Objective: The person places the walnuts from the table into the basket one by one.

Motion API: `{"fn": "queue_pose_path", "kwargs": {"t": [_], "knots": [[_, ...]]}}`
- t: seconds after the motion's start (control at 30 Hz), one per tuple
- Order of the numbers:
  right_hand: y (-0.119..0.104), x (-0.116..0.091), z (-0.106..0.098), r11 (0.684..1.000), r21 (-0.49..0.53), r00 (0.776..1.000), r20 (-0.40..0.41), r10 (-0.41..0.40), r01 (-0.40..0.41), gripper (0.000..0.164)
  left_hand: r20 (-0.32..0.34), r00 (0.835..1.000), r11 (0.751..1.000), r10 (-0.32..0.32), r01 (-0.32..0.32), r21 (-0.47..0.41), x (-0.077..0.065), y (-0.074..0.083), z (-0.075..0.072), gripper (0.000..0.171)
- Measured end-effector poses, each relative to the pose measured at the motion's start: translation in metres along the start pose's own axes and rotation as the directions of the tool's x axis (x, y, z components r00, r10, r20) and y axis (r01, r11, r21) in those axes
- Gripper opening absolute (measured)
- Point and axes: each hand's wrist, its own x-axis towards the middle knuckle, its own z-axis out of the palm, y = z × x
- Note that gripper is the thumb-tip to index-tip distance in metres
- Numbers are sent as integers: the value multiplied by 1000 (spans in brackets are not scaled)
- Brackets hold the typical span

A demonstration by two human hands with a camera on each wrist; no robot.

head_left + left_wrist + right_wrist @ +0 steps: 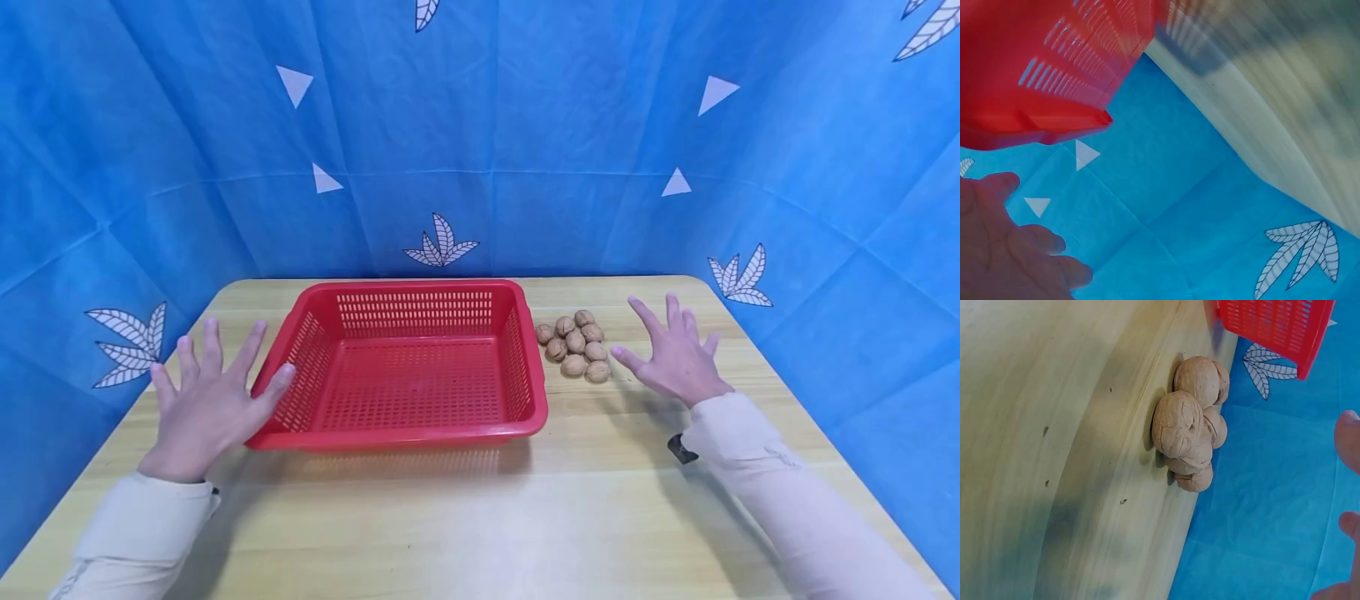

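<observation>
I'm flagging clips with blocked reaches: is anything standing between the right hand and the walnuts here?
Nothing visible is in the way. In the head view, the right hand is just right of the walnuts, and the red basket is on their opposite side.

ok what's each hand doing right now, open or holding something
Left hand: open, fingers spread, holding nothing, by the red basket.
Right hand: open, fingers spread, holding nothing, beside the walnuts.

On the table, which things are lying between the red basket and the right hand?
A small group of walnuts lies between the red basket and the right hand; the head view shows this.
</observation>
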Motion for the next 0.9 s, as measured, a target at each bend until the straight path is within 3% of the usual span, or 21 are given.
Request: {"fn": "queue_pose_path", "kwargs": {"t": [0.27, 0.4, 0.5, 0.6, 0.63, 0.73, 0.8, 0.83, 0.9], "knots": [[3, 10, 4, 996, 62, 997, -55, -63, 66, 80, 31, 999, 991, 16, -12, -131, 6, -11, 0, 79], [5, 16, 7, 989, 136, 998, -39, -52, 57, 78, 94, 995, 961, 41, -14, -277, 11, -17, 2, 78], [7, 19, 10, 978, 205, 999, -27, -21, 26, 76, 178, 982, 885, 61, 29, -464, 17, -25, 5, 75], [10, 24, 14, 963, 271, 1000, -13, 12, -8, 73, 218, 972, 766, 89, 73, -638, 19, -34, 8, 71], [10, 26, 15, 954, 298, 1000, -6, 25, -22, 72, 223, 970, 733, 97, 82, -675, 20, -37, 10, 71], [12, 33, 19, 926, 374, 998, 23, 51, -56, 69, 215, 968, 670, 133, 72, -739, 21, -46, 15, 70], [12, 38, 23, 907, 415, 998, 39, 57, -68, 66, 212, 964, 609, 161, 72, -790, 22, -49, 19, 69], [12, 40, 24, 901, 427, 997, 47, 56, -71, 65, 210, 962, 576, 173, 74, -814, 22, -49, 21, 69], [13, 44, 28, 894, 442, 997, 59, 51, -72, 63, 202, 959, 488, 199, 82, -869, 24, -50, 25, 69]]}}
